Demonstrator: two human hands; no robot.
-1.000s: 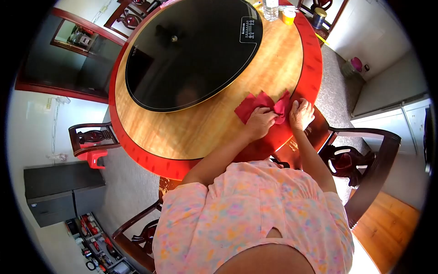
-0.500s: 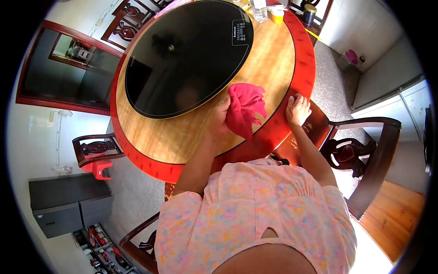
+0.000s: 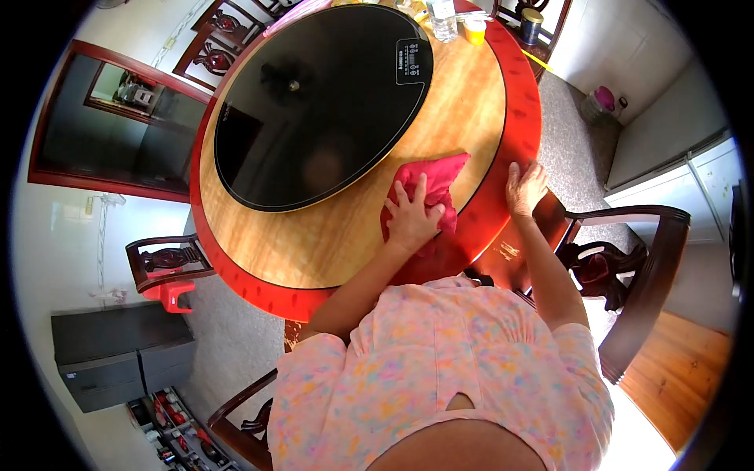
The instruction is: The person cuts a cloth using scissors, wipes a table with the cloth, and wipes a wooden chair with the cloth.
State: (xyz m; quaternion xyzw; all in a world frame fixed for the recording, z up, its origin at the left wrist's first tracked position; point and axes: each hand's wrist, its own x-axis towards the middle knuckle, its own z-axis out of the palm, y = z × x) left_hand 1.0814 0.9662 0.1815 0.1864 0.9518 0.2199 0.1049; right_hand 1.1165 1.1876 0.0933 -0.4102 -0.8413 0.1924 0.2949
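Note:
My left hand (image 3: 414, 217) lies flat on a crumpled red cloth (image 3: 444, 177), fingers spread, pressing it to the wooden top of a round table (image 3: 314, 243) near its front right. Part of the cloth is hidden under the palm. At the table's red rim (image 3: 525, 125), on the right, rests my right hand (image 3: 526, 190). Its fingers are loosely apart, and it holds nothing. A glossy black round turntable (image 3: 338, 102) with a printed control panel covers much of the table, just beyond the cloth.
At the far edge stand a clear plastic bottle (image 3: 443, 22) and a yellow cup (image 3: 474, 31). Dark carved wooden chairs surround the table, one chair (image 3: 628, 259) close at my right. A red stool (image 3: 170, 292) and a grey cabinet (image 3: 118, 345) are on the left.
The red cloth was bunched up in my left hand; now it lies spread on the table under my opened palm. My right hand has shifted slightly right along the rim.

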